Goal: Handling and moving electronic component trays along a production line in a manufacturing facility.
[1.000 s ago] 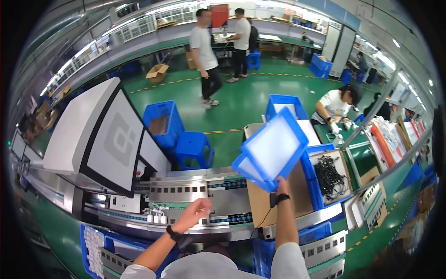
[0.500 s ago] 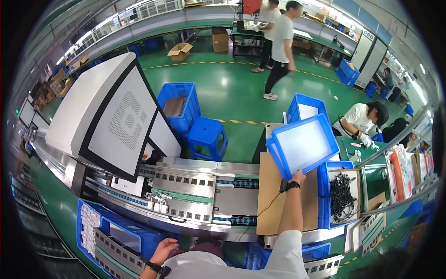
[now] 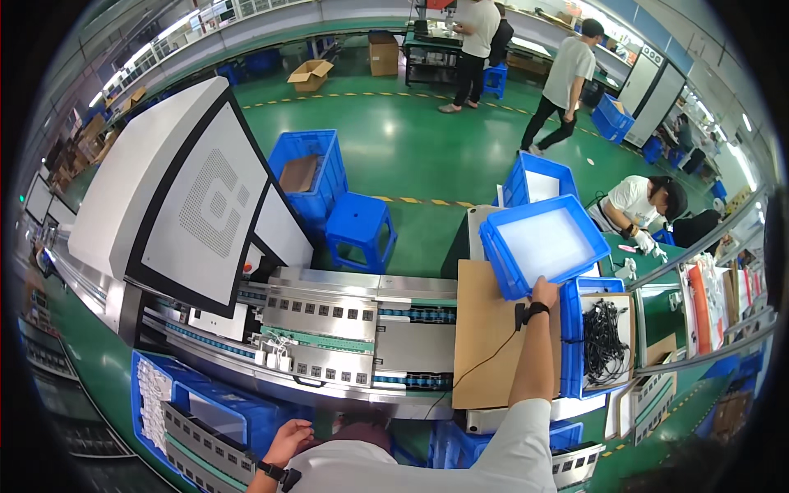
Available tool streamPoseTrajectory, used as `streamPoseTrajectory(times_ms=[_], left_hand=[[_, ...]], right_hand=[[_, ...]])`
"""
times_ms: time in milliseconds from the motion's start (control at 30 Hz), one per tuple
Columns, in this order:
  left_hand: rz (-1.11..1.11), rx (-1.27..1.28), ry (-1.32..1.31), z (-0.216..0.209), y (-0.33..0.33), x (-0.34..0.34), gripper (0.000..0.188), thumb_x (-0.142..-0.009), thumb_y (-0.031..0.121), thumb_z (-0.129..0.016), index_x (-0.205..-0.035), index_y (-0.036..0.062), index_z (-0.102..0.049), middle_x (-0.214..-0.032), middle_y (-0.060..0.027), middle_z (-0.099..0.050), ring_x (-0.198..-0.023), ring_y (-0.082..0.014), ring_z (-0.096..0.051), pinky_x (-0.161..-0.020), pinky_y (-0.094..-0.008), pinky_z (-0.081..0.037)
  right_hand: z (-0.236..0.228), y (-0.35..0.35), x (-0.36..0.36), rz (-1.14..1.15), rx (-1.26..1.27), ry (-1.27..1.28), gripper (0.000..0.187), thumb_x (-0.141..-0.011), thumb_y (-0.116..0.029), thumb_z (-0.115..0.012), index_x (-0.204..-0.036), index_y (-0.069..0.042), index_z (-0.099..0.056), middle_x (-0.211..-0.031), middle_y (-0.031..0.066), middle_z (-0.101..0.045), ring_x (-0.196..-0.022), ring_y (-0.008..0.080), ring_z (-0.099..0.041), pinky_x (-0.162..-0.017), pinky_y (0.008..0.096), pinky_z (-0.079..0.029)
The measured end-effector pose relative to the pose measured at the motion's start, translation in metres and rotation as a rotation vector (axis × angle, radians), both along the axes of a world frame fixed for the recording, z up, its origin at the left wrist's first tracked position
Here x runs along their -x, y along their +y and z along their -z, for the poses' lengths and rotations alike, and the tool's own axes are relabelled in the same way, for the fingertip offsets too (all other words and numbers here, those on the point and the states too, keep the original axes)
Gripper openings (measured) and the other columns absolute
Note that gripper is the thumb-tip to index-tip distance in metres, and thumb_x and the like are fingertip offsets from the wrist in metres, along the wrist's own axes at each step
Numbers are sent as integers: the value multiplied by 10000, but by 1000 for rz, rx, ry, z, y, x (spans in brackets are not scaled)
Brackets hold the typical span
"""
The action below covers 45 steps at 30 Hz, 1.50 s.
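Note:
My right hand (image 3: 544, 291) is closed on the near edge of a shallow blue plastic tray (image 3: 515, 278) with a pale, flat inside. The tray sits askew beyond a brown cardboard sheet (image 3: 485, 345), and another blue edge shows under it. A black band with a dark clip and thin cord (image 3: 486, 361) is on my right wrist; the cord runs down across the cardboard. Low beside my body, my left hand (image 3: 289, 440) hangs with loosely bent fingers and nothing visible in it. Nearest to it are blue bins and a slotted metal plate (image 3: 205, 444).
A conveyor line (image 3: 415, 341) carries metal fixtures and white adapters (image 3: 271, 353). Black cables (image 3: 606, 345) fill a bin at right. A white machine hood (image 3: 156, 181), a blue stool (image 3: 360, 230) and a blue crate (image 3: 308, 164) stand left. A seated co-worker (image 3: 641, 205) works at right.
The tray has turned slightly and shifted a little right with my right hand. My left hand stays nearly put. A walking person has moved right in the background.

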<state>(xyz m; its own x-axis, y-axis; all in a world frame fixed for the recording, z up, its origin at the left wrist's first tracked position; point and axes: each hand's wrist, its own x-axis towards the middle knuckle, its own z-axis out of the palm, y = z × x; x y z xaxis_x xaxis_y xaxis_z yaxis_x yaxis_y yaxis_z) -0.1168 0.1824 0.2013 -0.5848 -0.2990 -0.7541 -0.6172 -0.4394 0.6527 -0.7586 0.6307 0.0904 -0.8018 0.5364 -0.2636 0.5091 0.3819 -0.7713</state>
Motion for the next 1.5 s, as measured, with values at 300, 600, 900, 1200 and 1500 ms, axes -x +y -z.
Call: streamPoseTrajectory(times_ms=[300,600,900,1200,1500], left_hand=[[11,-15,28,11,0,2,249,-982,109,-642,-1215,29,-610,-1069,-83,-695,-945,-172,-670,-850,-293,-549],[-41,13,-32,8,6,-7,258,-979,114,-649,-1218,24,-609,-1075,-92,-695,-953,-177,-676,-849,-298,-552],[-70,41,-79,4,13,-10,262,-981,129,-648,-1219,28,-610,-1089,-101,-697,-954,-180,-678,-857,-293,-547],[-22,2,-52,14,9,-2,299,-982,162,-638,-1240,15,-609,-1107,-106,-692,-977,-193,-688,-855,-296,-549],[80,-99,30,47,-3,18,291,-986,165,-641,-1231,11,-612,-1075,-82,-701,-949,-154,-679,-843,-272,-550]], right_hand=[[-6,-50,-40,82,-34,-66,529,-891,-321,-571,-1324,-24,-513,-1219,240,-589,-975,364,-638,-591,460,-565],[-12,-86,-8,410,617,233,462,-921,-243,-567,-1332,-43,-498,-1229,187,-627,-951,365,-656,-528,447,-574],[-30,-91,32,643,596,183,461,-950,-312,-650,-1238,34,-552,-1191,196,-665,-877,355,-678,-533,445,-572],[68,-28,-2,226,237,557,536,-1001,-443,-596,-1224,44,-606,-1082,161,-682,-908,274,-641,-728,444,-559],[163,-167,-353,-319,227,330,142,-967,-180,-606,-909,-51,-597,-782,58,-603,-662,157,-583,-591,339,-491]])
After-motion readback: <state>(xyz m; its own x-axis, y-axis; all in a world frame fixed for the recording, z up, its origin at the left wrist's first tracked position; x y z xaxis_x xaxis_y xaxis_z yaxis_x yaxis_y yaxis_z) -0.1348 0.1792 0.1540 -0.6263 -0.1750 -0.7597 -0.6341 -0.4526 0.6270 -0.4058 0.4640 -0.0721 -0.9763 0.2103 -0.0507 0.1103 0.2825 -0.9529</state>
